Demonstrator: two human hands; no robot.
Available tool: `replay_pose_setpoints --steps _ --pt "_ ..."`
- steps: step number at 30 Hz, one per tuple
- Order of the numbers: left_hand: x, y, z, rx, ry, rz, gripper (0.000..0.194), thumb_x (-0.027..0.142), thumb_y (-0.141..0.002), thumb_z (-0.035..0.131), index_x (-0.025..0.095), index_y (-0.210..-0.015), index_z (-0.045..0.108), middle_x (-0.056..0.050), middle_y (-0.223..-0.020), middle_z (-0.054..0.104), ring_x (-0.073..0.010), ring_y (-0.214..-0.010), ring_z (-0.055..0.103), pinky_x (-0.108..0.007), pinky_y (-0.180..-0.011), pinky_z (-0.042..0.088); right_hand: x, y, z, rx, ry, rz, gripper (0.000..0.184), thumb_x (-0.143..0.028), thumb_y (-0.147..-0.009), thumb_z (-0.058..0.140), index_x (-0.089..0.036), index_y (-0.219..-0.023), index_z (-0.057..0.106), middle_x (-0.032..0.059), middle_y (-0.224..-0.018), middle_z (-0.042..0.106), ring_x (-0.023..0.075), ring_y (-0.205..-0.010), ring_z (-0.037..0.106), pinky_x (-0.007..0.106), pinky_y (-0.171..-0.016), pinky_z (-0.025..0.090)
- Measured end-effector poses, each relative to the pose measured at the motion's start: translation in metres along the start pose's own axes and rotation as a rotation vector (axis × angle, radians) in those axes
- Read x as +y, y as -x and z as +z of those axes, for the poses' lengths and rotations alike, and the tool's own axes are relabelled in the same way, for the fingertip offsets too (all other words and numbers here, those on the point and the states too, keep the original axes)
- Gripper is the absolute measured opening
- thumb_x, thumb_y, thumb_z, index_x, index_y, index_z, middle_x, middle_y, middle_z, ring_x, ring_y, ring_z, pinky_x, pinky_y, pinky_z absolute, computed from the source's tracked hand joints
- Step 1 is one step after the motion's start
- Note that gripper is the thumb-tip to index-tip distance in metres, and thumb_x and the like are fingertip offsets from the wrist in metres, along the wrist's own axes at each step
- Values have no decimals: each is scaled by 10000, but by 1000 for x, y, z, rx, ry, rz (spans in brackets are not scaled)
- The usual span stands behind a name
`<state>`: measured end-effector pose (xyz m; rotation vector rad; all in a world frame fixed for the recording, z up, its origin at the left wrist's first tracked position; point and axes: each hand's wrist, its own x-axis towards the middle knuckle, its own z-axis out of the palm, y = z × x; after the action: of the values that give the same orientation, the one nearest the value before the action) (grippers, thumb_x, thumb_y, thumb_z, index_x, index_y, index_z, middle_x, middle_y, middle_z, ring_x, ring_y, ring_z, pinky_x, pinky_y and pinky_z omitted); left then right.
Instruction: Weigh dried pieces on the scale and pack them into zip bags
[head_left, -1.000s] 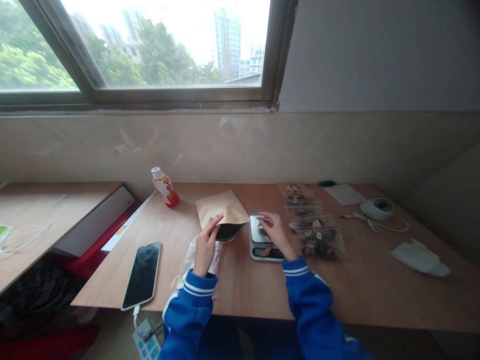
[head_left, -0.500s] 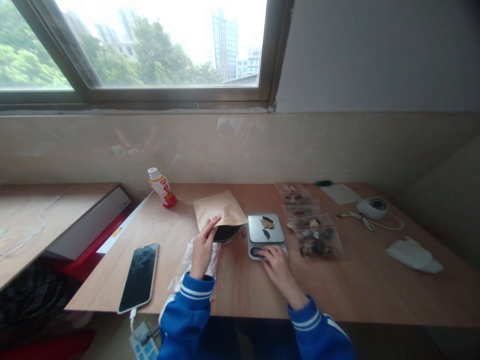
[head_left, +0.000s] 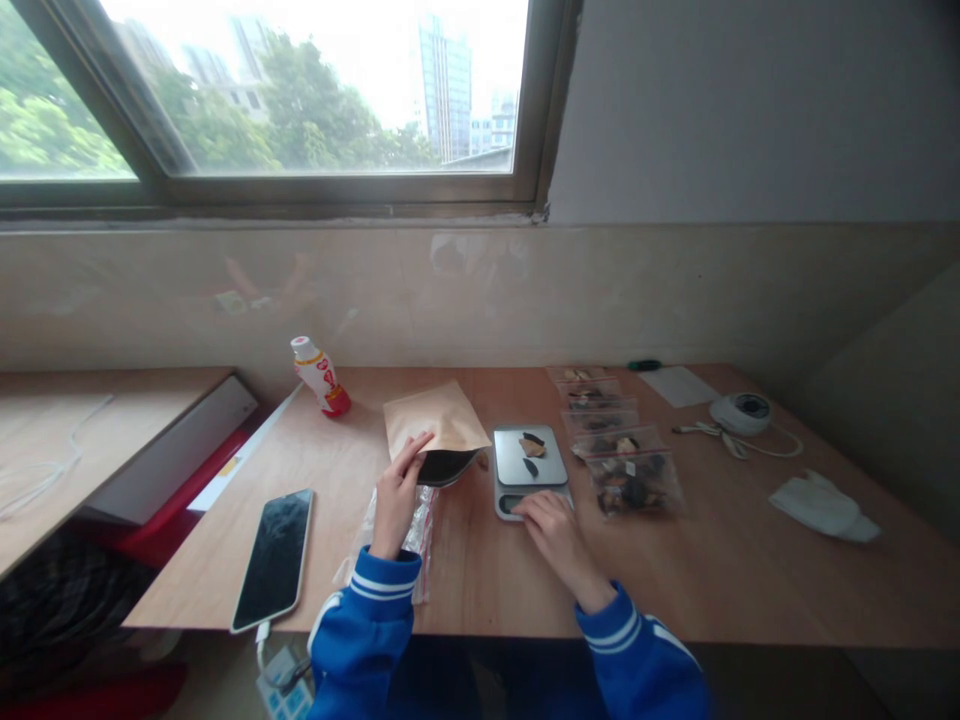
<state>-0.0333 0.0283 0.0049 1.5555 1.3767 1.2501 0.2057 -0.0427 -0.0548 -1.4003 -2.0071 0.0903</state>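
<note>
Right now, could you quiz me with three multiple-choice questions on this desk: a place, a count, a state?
1. Where is the phone? A on the floor; B left of the left hand; C in a bag.
2. How many pieces lie on the scale? A one; B two; C five.
3. What do the left hand's fingers hold? A a kraft paper pouch; B the scale; C the bottle.
Answers: 1 B, beside that hand. 2 B, one brown, one dark. 3 A, pinched at its edge.
</note>
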Motion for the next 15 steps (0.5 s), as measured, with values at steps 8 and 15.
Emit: replay_pose_setpoints --steps 8,15 --pt "6 -8 -11 28 -24 32 361 343 -883 466 217 -1169 647 -49 -1263 631 -230 -1283 478 -393 -1099 325 13 -67 -8 111 -2 77 237 -129 -898 482 -193 -914 710 81 -886 712 230 -908 609 374 -821 459" --pt "7 -14 -10 32 -18 45 369 364 -887 457 210 -1162 651 -53 -1248 640 -235 -1246 513 -381 -1083 343 -3 -63 22 -22 41 55 296 -62 -857 464 -189 -1021 675 83 -1010 691 235 -988 578 397 -888 447"
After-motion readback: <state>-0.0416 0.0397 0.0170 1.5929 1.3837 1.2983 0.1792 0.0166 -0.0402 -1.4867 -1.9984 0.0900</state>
